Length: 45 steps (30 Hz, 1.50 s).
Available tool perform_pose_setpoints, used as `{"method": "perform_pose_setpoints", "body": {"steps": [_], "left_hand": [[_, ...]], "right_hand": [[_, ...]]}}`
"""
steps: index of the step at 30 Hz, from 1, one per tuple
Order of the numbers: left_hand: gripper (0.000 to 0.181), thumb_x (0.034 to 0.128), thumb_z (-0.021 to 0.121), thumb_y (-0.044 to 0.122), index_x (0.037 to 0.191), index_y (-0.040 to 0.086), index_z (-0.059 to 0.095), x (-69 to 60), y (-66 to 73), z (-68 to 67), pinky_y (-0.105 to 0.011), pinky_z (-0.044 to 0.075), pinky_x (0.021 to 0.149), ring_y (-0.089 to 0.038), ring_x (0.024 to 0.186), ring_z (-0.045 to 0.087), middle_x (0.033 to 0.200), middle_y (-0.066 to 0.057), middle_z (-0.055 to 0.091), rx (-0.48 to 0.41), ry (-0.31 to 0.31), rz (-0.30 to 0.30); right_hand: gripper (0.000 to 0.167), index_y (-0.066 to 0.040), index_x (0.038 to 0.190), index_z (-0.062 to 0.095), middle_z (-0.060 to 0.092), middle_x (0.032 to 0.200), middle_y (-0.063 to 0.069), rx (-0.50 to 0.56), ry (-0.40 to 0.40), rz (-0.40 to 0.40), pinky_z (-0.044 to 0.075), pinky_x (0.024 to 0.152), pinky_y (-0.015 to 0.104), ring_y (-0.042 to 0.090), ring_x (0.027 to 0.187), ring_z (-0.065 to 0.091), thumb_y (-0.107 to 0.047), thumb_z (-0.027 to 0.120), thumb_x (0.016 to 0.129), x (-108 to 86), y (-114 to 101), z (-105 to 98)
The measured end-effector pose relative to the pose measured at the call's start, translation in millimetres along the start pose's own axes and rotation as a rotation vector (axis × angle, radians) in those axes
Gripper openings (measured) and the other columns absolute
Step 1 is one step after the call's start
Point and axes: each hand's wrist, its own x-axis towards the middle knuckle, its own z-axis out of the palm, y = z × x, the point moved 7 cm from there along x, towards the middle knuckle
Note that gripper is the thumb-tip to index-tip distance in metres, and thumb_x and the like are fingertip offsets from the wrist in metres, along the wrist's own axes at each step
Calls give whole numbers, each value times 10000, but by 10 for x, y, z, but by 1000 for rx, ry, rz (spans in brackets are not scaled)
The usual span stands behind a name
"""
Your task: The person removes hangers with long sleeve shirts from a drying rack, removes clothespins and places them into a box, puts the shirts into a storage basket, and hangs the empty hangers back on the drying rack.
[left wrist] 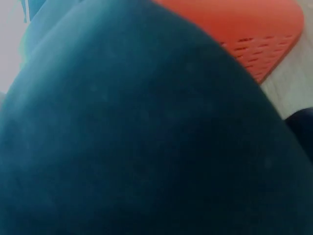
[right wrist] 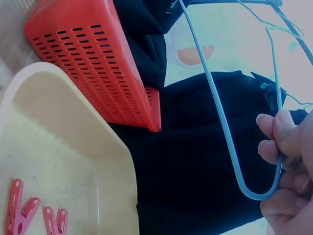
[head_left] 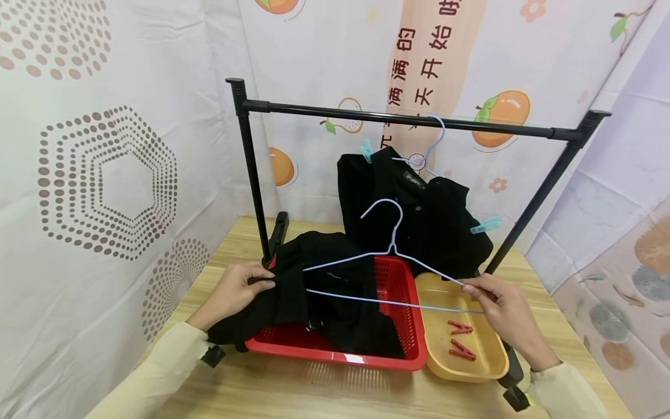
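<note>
Hanger (head_left: 392, 247) pinched by right grip (head_left: 503, 305) near tray edge (head_left: 505, 356), left grip (head_left: 238, 293) pinching black garment (head_left: 289, 291), hook (head_left: 401, 216) well below rail (head_left: 335, 114)

Head view forward, down; wrist views close; red basket (head_left: 335, 356) shared.

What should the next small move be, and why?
I would probably push the held hanger further under the lower black garment: the left hand pinches the cloth near the hanger's covered end, while the right hand pinches the other end, outside the cloth.
</note>
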Motion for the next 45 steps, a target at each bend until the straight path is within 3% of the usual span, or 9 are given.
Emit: {"method": "perform_pose_setpoints", "body": {"steps": [8,12,19,22,25,29,35,41,45], "left_hand": [[113,841,835,31,937,89,829,-61,-51,92,-301,531,701,-111,794,627,875,60,723,37,-103,-11],[84,869,817,71,949,95,825,-108,-120,197,-296,488,698,-101,789,555,882,82,710,60,-222,-43],[181,962,737,172,1073,48,809,-166,-128,349,-350,549,815,-167,935,669,987,34,731,41,-442,-21],[228,1011,673,179,1126,21,790,-159,-117,328,-337,537,805,-144,921,654,986,35,718,5,-472,-14],[246,1039,630,172,1162,16,773,-131,-127,248,-311,516,760,-97,871,612,983,47,698,-15,-459,-18],[197,1004,692,194,1120,65,785,-114,-188,96,-286,482,675,-58,733,541,918,80,676,26,-408,-68],[175,897,820,308,896,151,742,-193,-332,-68,-290,466,616,-85,665,530,775,88,618,127,-368,-228],[361,917,777,428,733,133,679,-341,-443,-48,-329,476,532,-150,550,558,619,10,595,106,-450,-416],[410,973,709,428,705,117,701,-407,-473,31,-351,514,527,-189,542,599,614,-10,625,14,-503,-467]], "right_hand": [[159,-113,926,784,616,735,-70,-35,5,34,338,514,187,35,564,445,40,764,887,-30,78,-87],[152,-102,914,784,644,747,-42,-26,35,30,335,526,183,24,597,459,45,770,879,-42,100,-119],[217,-118,897,783,637,723,-26,-25,67,40,305,495,194,24,571,423,92,781,842,-62,125,-153],[207,-129,892,782,645,728,-50,-32,68,56,303,482,195,23,565,430,75,775,859,-67,143,-175],[180,-117,899,782,658,739,-55,-38,72,72,318,484,187,17,586,471,60,764,879,-76,161,-211],[139,-93,934,782,676,758,-25,-31,68,105,356,517,181,0,642,525,38,741,912,-94,206,-255],[125,-99,950,789,722,841,-38,-17,77,131,419,584,141,-28,710,602,6,723,942,-110,257,-324],[113,-69,967,788,678,825,-162,1,106,144,413,549,145,-28,674,559,7,704,959,-117,258,-418],[113,-68,981,787,638,786,-173,-6,108,166,393,525,161,-15,639,510,-1,697,967,-122,251,-470]]}}
